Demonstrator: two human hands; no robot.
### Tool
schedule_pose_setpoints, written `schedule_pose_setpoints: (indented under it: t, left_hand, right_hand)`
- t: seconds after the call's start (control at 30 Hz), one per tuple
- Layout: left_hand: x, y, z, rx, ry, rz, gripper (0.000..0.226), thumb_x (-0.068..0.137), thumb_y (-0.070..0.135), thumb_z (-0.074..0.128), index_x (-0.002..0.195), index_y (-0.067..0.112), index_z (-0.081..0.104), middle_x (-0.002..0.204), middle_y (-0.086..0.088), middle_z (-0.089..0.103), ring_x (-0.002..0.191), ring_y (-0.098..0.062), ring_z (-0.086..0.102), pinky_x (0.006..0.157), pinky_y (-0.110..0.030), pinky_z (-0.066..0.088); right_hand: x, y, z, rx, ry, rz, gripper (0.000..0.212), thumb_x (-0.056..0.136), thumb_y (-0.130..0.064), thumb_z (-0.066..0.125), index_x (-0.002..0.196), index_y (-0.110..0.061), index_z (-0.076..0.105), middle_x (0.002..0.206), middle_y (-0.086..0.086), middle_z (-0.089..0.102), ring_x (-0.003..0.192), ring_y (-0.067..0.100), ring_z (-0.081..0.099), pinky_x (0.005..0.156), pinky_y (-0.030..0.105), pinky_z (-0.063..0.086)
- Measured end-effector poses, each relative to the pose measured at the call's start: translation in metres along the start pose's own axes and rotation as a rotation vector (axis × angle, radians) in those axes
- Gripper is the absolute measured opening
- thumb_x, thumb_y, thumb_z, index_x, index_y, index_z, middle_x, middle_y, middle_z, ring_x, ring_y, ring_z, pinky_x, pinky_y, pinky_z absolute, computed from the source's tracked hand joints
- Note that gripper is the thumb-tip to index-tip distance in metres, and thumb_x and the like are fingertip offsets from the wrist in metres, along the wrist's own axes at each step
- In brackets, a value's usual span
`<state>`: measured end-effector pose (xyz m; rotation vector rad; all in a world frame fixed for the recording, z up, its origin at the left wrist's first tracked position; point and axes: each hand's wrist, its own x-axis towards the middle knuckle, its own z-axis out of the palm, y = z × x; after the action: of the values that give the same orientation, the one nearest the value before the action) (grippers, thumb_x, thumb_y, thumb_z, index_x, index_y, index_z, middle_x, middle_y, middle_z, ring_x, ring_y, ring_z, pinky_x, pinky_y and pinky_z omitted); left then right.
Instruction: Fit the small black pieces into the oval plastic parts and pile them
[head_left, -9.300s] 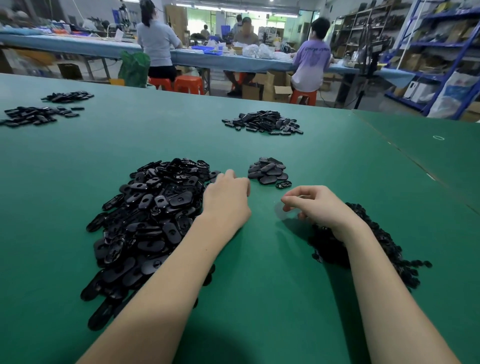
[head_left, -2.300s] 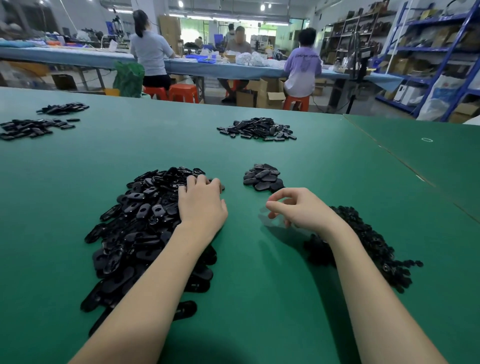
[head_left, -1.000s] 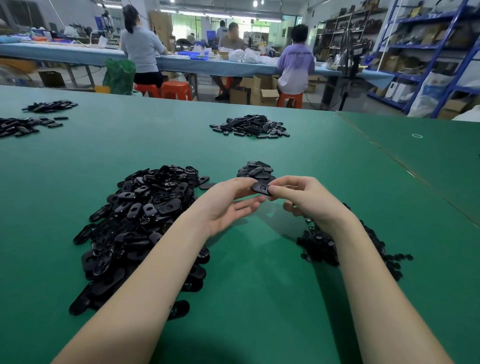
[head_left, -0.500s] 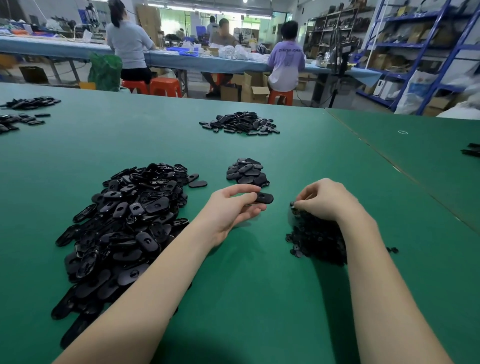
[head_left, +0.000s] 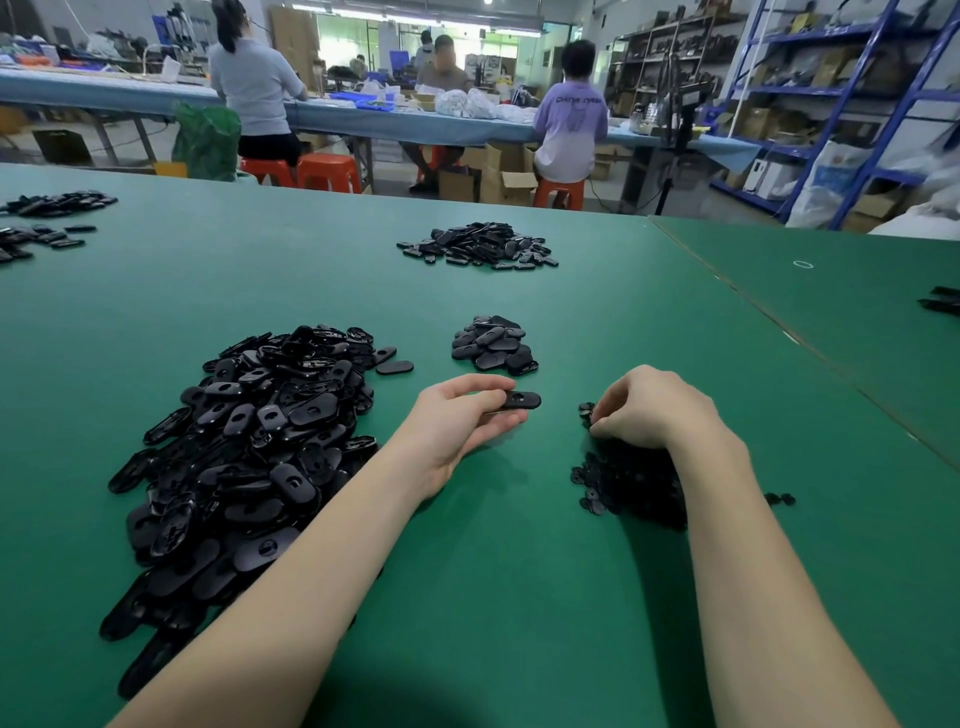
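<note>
Left grip (head_left: 467, 418) pinches one oval part (head_left: 521, 400) between thumb and fingers, held just above the table (head_left: 519, 597); right hand (head_left: 652, 408) curls its fingertips into the heap of small black pieces (head_left: 628, 483), whether one is pinched cannot be told. Advice: lift a single piece, keep the oval level with its hole up, press in squarely, then drop it on the finished pile (head_left: 493, 344). Unfitted ovals (head_left: 249, 447) lie at left. Green table; workers sit at a far bench (head_left: 363, 122), blue shelving (head_left: 841, 93) at right.
</note>
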<state>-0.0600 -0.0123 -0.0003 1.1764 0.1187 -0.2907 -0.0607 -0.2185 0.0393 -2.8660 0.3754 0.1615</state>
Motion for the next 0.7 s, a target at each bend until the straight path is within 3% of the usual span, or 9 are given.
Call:
schedule_pose_setpoints:
  t: [0.1, 0.23, 0.3, 0.5, 0.7]
  left_hand:
    - [0.001, -0.001, -0.001, 0.001, 0.003, 0.011, 0.017, 0.094, -0.009, 0.057, 0.104, -0.001, 0.069, 0.101, -0.021, 0.074, 0.088, -0.024, 0.076, 0.078, -0.022, 0.060]
    - [0.003, -0.002, -0.001, 0.095, 0.035, 0.115, 0.023, 0.091, -0.014, 0.057, 0.103, 0.002, 0.069, 0.102, -0.020, 0.073, 0.087, -0.023, 0.076, 0.080, -0.022, 0.060]
    - [0.002, -0.002, -0.001, 0.166, 0.039, 0.183, 0.025, 0.090, -0.014, 0.058, 0.104, 0.003, 0.069, 0.102, -0.021, 0.074, 0.084, -0.019, 0.076, 0.078, -0.021, 0.059]
    - [0.001, -0.004, 0.000, 0.341, 0.037, 0.305, 0.027, 0.087, -0.010, 0.062, 0.102, 0.010, 0.073, 0.092, -0.012, 0.078, 0.087, -0.017, 0.076, 0.082, -0.023, 0.058]
    - [-0.001, -0.002, 0.000, 0.371, 0.023, 0.346, 0.028, 0.083, -0.007, 0.070, 0.101, 0.014, 0.075, 0.093, -0.009, 0.078, 0.089, -0.017, 0.076, 0.086, -0.025, 0.057]
  right_hand:
    - [0.004, 0.002, 0.001, 0.150, -0.004, -0.071, 0.004, 0.084, -0.030, 0.074, 0.080, -0.032, 0.074, 0.095, -0.011, 0.073, 0.096, 0.016, 0.065, 0.082, 0.029, 0.050]
    - [0.003, -0.004, -0.001, 0.630, -0.009, -0.207, 0.003, 0.085, -0.026, 0.078, 0.083, -0.024, 0.077, 0.086, -0.004, 0.077, 0.075, 0.011, 0.062, 0.072, 0.026, 0.047]
    - [0.001, -0.012, 0.000, 0.755, -0.039, -0.242, 0.001, 0.085, -0.025, 0.080, 0.084, -0.024, 0.078, 0.088, 0.003, 0.078, 0.069, 0.012, 0.056, 0.073, 0.028, 0.046]
    - [0.000, -0.028, 0.008, 0.760, -0.051, -0.267, 0.001, 0.085, -0.023, 0.080, 0.084, -0.023, 0.080, 0.076, -0.007, 0.073, 0.050, 0.001, 0.047, 0.063, 0.026, 0.040]
    - [0.000, -0.029, 0.010, 0.802, -0.060, -0.267, 0.001, 0.085, -0.024, 0.081, 0.085, -0.025, 0.082, 0.070, -0.010, 0.072, 0.051, 0.007, 0.040, 0.057, 0.027, 0.034]
